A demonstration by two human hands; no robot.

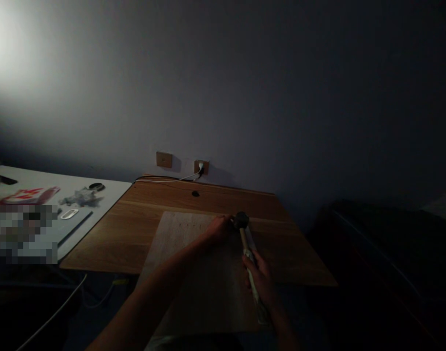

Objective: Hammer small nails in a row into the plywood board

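My right hand (260,277) is wrapped round the wooden handle of a hammer (242,220), whose dark head is over the far right part of a pale wooden board (193,273). Close beside the hammer head, my left hand (220,228) rests at the board with its fingertips pinched together. Whatever those fingers hold is too small and dark to make out. A short row of small dark marks, perhaps nails, shows on the board's far left part. The board lies on a brown wooden table (296,243) and sticks out past its near edge.
To the left stands a white table (113,195) with a red and white packet (30,195), crumpled clear plastic (82,196) and a flat grey item (74,226). A white cable (164,181) runs along the wall to a socket (204,167). The right side is very dark.
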